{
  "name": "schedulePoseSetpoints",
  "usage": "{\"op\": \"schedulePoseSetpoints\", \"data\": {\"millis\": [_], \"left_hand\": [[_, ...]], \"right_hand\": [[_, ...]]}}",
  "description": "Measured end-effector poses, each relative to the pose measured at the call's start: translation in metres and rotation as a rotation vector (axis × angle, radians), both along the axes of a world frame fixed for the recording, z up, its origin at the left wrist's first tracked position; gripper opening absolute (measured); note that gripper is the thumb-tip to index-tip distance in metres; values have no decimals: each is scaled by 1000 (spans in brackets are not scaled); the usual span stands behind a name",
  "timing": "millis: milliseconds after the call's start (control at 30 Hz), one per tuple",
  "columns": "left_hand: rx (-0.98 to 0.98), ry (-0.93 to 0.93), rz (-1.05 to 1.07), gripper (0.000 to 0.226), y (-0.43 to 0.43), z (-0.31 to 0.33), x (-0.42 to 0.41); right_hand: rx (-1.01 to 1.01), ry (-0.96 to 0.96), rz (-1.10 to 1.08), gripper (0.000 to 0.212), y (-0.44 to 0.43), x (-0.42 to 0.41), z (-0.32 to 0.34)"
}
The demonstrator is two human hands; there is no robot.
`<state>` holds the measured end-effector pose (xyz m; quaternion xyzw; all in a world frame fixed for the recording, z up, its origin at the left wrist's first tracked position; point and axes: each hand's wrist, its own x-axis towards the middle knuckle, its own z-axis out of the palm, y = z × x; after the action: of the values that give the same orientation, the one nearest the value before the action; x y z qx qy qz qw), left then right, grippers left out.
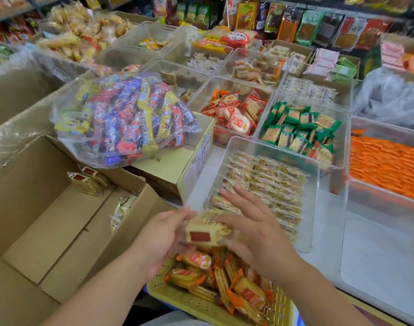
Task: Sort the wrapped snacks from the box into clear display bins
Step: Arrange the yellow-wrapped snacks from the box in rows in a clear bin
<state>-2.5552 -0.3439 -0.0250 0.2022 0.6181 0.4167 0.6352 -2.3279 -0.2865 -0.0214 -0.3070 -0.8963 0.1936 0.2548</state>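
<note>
Both my hands hold a small stack of cream wrapped snacks with red labels (206,230) just in front of the near rim of a clear bin. My left hand (164,234) grips the stack from the left. My right hand (250,229) presses on it from the right with fingers mostly straight. The clear display bin (312,208) beyond holds neat rows of the same snacks. The open cardboard box (48,222) at left still holds a few of them (88,182), some along its right wall (122,210).
A yellow perforated basket (189,300) with orange-wrapped crackers sits under my hands. A big bag of mixed candies (128,118) lies on a closed carton (177,165). More clear bins hold red, green (300,130) and orange (385,165) packets; an empty bin (380,250) stands at right.
</note>
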Motion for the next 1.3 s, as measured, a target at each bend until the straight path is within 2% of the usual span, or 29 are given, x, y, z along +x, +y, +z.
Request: {"op": "schedulePoseSetpoints", "data": {"millis": [33,100,133,167,200,233,300,367,433,567,700,767,867,933,1033,1167,1233,1300], "left_hand": [[23,124,31,33,2,-5,0],[137,497,56,21,4,-18,-6],[193,682,4,17,5,-26,-11],[205,832,-106,24,4,-33,-15],[178,923,-222,39,2,-41,-19],[135,947,-306,52,0,-47,-22],[87,853,-379,63,-6,-58,-23],[86,779,-410,69,-14,-65,-19],[76,791,-451,76,-20,-68,-17],[59,747,-467,80,-20,-70,-21],[83,691,-417,76,-22,-63,-25],[120,745,-403,72,-28,-56,-28],[241,807,-343,51,-43,-39,-35],[306,776,-254,36,-52,-22,-46],[363,700,-33,23,-58,-1,-79],[259,603,232,8,-47,-11,-150],[82,578,250,17,-36,-33,-184],[-78,592,185,42,-25,-59,-211]], "right_hand": [[-11,20,-37,34,4,3,-2],[-49,43,-185,36,13,10,-4],[-69,44,-273,35,19,12,-4],[-86,33,-352,33,26,15,-6],[-92,7,-418,28,35,16,-7],[-84,-29,-471,23,44,17,-10],[-69,-87,-536,19,60,13,-15],[-96,-129,-548,24,70,2,-22],[-141,-196,-510,29,75,-11,-30],[-279,-446,-388,24,78,-35,-49],[-350,-520,-337,40,72,-41,-58],[-361,-564,-348,49,72,-41,-58],[-286,-648,-379,56,68,-47,-52],[-242,-636,-398,60,60,-61,-43],[-193,-495,-314,59,37,-98,-24],[-214,-316,-76,51,-1,-160,-6],[-239,-329,5,45,-13,-187,-7],[-276,-408,29,44,-18,-207,-13]]}}
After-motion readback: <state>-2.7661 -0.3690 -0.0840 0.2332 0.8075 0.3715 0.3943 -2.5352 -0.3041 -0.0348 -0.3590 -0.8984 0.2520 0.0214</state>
